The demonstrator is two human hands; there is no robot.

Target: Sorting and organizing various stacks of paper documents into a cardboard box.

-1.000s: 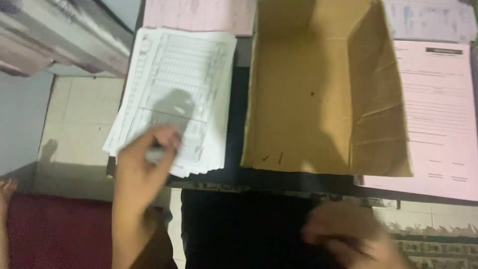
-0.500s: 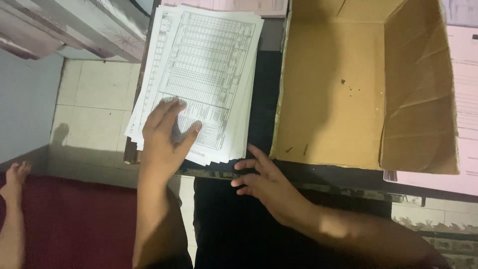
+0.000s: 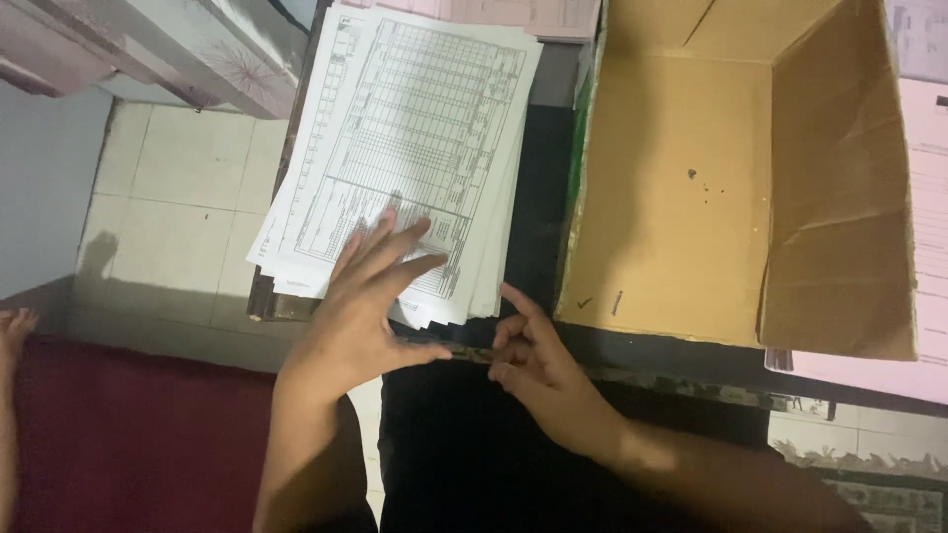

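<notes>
Two bare hands sit at the near edge of a dark counter (image 3: 538,197). Since half a second ago the left hand (image 3: 360,316) has slid toward the near right corner of the stack of printed sheets (image 3: 415,148), fingers spread flat on it; the right hand (image 3: 533,360) has curled at the counter's edge, fingers loosely bent, gripping nothing. The stack overhangs the counter's left edge above pale floor tiles (image 3: 178,188). An open cardboard box (image 3: 681,197) stands just right, a narrow dark strip between. Pink sheets (image 3: 923,197) lie far right.
</notes>
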